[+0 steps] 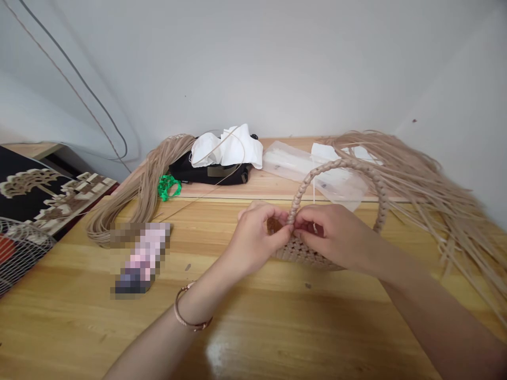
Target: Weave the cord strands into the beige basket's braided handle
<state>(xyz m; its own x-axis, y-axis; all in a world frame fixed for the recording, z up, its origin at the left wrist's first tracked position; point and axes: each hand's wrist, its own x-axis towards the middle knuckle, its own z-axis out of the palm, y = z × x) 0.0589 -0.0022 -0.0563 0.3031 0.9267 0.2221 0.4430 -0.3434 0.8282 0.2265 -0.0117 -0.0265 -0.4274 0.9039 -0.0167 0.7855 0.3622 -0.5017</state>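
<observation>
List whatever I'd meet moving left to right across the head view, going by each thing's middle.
White wire mesh → bundled tan strands → green tangle → black pouch → left hand → right hand → loose tan strands.

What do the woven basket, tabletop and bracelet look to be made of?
Woven basket: maybe plastic or paper cord, soft sheen; chunky interlaced beige strands.
Tabletop: wood or wood-look laminate, glossy; grain lines, bright reflection.
Bracelet: probably metal, polished; coppery color, stiff ring shape.
</observation>
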